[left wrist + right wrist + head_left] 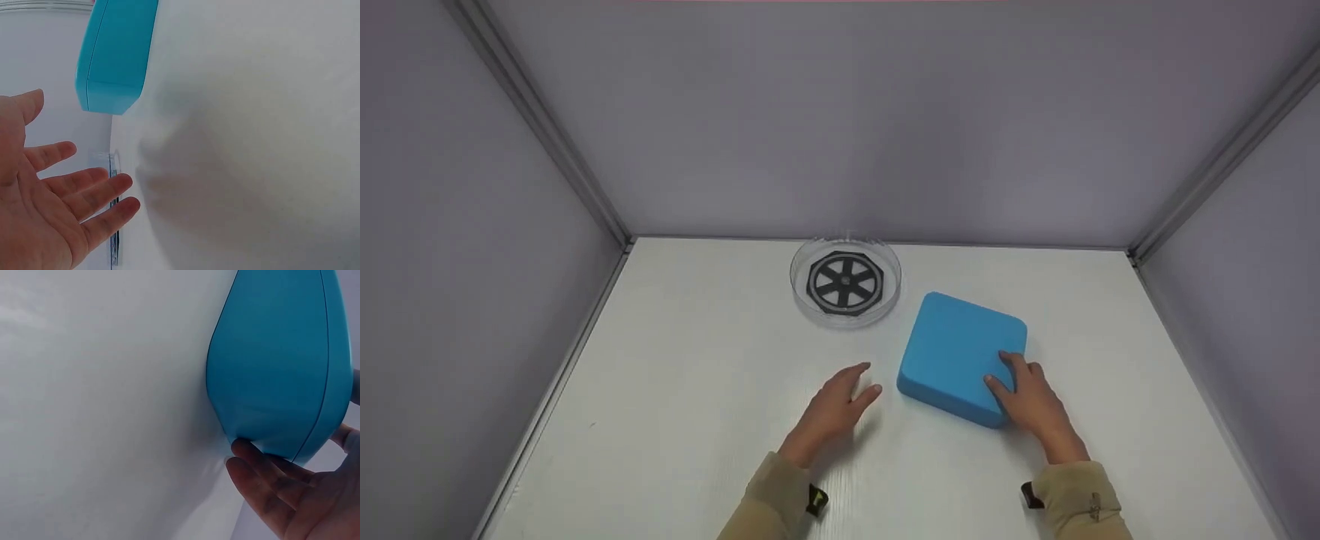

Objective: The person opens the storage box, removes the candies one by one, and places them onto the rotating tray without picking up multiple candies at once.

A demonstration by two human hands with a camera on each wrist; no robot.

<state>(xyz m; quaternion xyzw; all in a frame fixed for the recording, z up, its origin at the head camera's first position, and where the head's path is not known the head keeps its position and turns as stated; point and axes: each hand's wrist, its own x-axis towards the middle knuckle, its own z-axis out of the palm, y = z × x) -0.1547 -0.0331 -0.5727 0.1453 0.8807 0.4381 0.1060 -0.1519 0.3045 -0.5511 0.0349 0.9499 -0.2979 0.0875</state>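
Observation:
A blue square box point(964, 349) with rounded corners lies right of centre on the white table; a thin seam runs round its side point(270, 365). My right hand point(1035, 405) grips its near right edge, thumb on the top face and several fingers against the side and lower edge point(270, 478). To the left of the box, my left hand point(834, 409) hovers over the table with fingers spread and nothing in it. In the left wrist view its palm point(50, 214) faces the camera, apart from the box point(115, 62).
A clear round dish point(802, 296) stands near the back wall, with a black octagonal piece with a spoked wheel pattern point(846, 282) in it. Grey panels point(810, 120) enclose the white table point(675, 375) at the back and both sides.

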